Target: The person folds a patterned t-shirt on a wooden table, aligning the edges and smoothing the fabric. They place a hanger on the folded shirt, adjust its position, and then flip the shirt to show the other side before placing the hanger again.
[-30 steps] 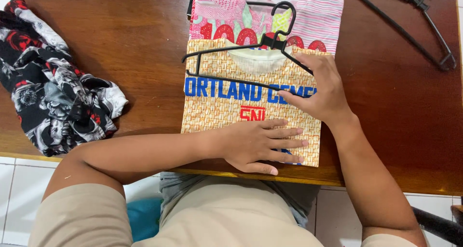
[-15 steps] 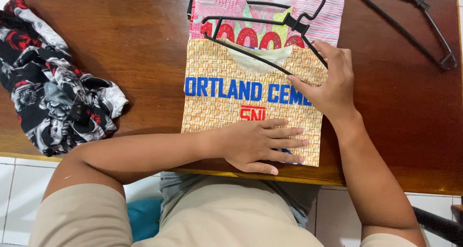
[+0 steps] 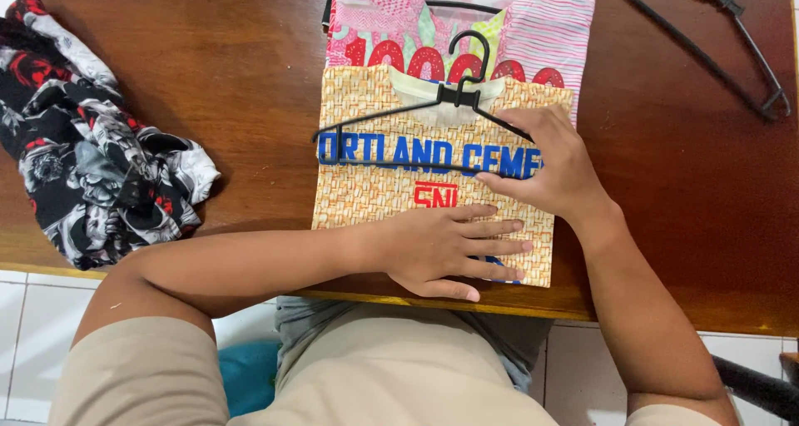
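- My left hand (image 3: 449, 251) lies flat, fingers spread and straight, palm down on the lower part of the folded orange shirt (image 3: 374, 189), pinning it to the desk (image 3: 241, 76).
- My right hand (image 3: 553, 164) rests on the shirt's right side, fingers curled over the right end of the black hanger (image 3: 416, 126); it looks like a loose pinch on the hanger arm, though the exact finger contact is partly hidden.
- The hanger lies on the upper half of the orange shirt, hook pointing away from me over the collar, left end near the shirt's left edge.
- Handling judgement: the hanger is thin plastic, light, stiff, probably a bit slippery; best taken at the shoulder arm or by the neck under the hook.
- Handling judgement: the shirt is soft, light and limp, so it will unfold if lifted by one corner; better to hold both folded edges or keep a flat palm on it.
- The orange shirt has a woven-basket pattern, a band of blue block lettering across the chest, and a small red mark under it.
- Just behind it, touching, lies a folded pink shirt (image 3: 549, 35) with stripes and big red rounded shapes.
- A crumpled black floral garment (image 3: 91, 143) sits far left on the desk.
- A second black hanger (image 3: 707, 47) lies far right, well apart.
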